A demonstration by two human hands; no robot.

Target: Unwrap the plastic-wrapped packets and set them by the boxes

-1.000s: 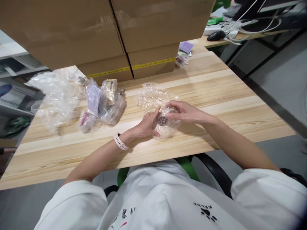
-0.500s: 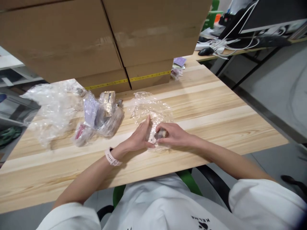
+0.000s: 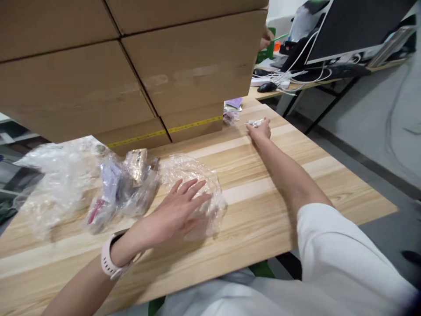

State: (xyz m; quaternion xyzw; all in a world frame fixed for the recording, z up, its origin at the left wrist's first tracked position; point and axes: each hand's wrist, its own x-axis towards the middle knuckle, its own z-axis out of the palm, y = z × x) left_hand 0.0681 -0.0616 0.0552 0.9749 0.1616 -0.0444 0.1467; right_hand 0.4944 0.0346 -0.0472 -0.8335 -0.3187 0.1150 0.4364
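My right hand (image 3: 261, 130) reaches to the far right of the table, fingers closed around a small clear plastic packet (image 3: 254, 123) with whitish and dark bits in it. What exactly is inside cannot be made out. Fingers spread, my left hand (image 3: 176, 210) hovers over or rests lightly on a crumpled sheet of clear plastic wrap (image 3: 210, 182); contact is hard to judge. Left of that hand lies a group of bagged items: a lilac packet (image 3: 110, 179), a gold box (image 3: 137, 165) and a small bag with a dark pink piece (image 3: 96, 210).
Stacked cardboard boxes (image 3: 197, 66) line the back of the wooden table (image 3: 263, 224). A heap of clear plastic (image 3: 66, 175) covers the left side. Purple packets (image 3: 233, 105) lie by the boxes' right corner. Behind, another person's hand (image 3: 267, 37) shows near a monitor (image 3: 358, 26) and mouse (image 3: 267, 87).
My right hand has moved from the plastic wrap to the far right with the small packet. My left hand has lifted and spread its fingers. The view has shifted.
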